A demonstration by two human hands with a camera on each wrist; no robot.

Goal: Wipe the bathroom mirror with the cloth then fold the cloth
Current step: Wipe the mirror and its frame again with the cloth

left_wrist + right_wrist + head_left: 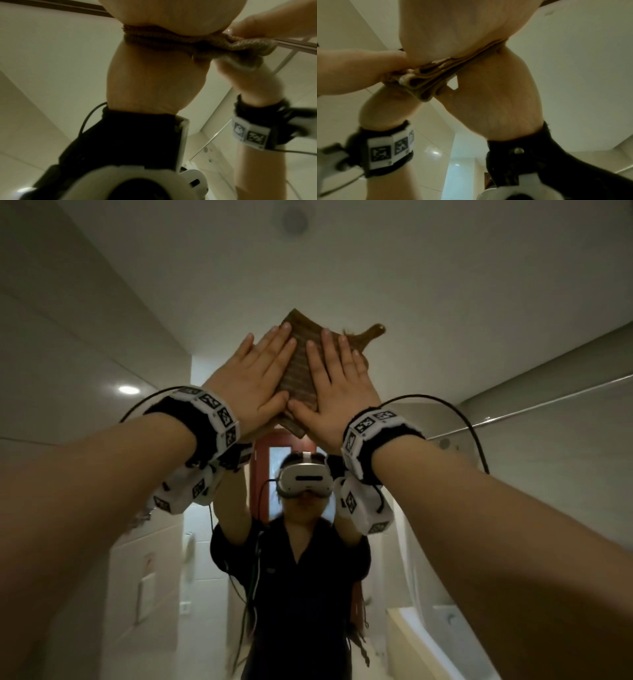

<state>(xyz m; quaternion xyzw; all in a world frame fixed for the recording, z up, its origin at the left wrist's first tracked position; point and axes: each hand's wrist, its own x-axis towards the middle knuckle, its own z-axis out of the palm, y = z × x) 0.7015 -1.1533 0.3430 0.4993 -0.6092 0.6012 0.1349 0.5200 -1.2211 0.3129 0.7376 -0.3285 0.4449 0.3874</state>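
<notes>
Mirror (445, 285) under cloth (297, 371), both hands pressing.

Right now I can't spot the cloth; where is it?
In the head view, the cloth sits upper centre, pressed flat against the mirror under the left hand and right hand.

Pale tiled walls (68, 344), white ceiling (411, 268), red-framed doorway (270, 446), bathtub (442, 642).

The head view looks up along both raised arms at the mirror (445, 285), while each wrist view looks up close from below its palm, all sharing the cloth (296, 371).
</notes>
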